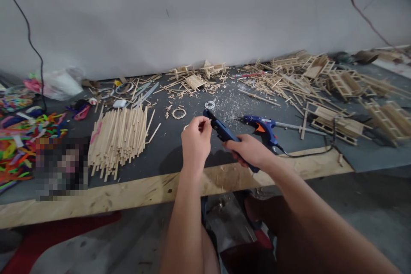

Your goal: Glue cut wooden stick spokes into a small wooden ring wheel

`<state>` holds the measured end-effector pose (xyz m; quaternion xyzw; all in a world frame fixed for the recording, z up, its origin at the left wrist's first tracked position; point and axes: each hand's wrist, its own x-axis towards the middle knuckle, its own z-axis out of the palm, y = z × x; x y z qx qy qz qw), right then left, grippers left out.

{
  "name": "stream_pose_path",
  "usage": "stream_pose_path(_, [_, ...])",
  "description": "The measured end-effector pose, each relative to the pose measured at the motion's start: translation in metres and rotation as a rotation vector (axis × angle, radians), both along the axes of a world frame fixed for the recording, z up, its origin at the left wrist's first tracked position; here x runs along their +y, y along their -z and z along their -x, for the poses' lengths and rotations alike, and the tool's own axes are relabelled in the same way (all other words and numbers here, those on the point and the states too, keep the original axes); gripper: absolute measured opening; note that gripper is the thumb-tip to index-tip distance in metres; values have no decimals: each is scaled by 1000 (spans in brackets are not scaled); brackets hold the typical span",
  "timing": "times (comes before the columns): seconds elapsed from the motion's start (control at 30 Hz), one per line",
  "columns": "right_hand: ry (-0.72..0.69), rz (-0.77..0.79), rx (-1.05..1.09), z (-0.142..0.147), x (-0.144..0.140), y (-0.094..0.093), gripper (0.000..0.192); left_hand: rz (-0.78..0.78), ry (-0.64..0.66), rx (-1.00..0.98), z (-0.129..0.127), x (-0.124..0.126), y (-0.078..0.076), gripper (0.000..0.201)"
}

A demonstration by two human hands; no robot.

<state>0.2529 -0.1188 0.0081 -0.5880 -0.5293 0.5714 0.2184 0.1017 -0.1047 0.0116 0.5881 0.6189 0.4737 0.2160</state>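
Right hand (pixel 248 150) closed around the handle of a blue plastic cutter tool (pixel 221 130), its dark tip angled up and away toward the wall. Tool held just above the dark grey counter (pixel 170 145), near the front wooden edge.

Left hand (pixel 195 143) raised beside the tool's tip, fingers pinched tight on a small pale stick piece (pixel 203 125); the piece is mostly hidden by the fingers, so its shape cannot be told. Both grips closed, hands nearly touching.

Just right of the right hand, a blue hot glue gun with an orange trigger (pixel 265 128) lies on the counter, black cord trailing off to the right. Left of the hands, a loose heap of thin wooden sticks (pixel 118 137). Past the tool's tip, a small white ring (pixel 209 104) and a wooden stick ring (pixel 179 113). Small ladder-like stick frames (pixel 343 83) and scattered offcuts along the far right. Bright pipe cleaners (pixel 19 145) piled at far left.
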Motion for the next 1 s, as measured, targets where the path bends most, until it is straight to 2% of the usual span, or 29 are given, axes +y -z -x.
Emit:
stream_pose_path(0.1, [69,-17,-47,1,10,2,28,23,-25,-38,11,9,5,17])
stream_pose_path(0.27, [25,-53,-183,-8,16,0,33,62,-129,84,51,18,15,21])
stream_pose_path(0.37, [-1,-183,-339,-12,18,3,42,154,-146,233,74,20,20,21])
stream_pose_path(0.47, [4,-334,-510,-9,22,9,65,238,-108,310,85,21,26,19])
stream_pose_path(0.53, [29,-369,-644,-3,25,15,75,261,-74,332,86,22,30,18])
stream_pose_path(0.63, [68,-378,-755,8,28,24,80,283,-19,377,82,25,34,17])
stream_pose_path(0.8, [106,-453,-810,21,30,37,76,313,36,442,72,33,33,15])
stream_pose_path(1.0, [109,-537,-774,26,28,41,70,338,-1,458,65,38,35,17])
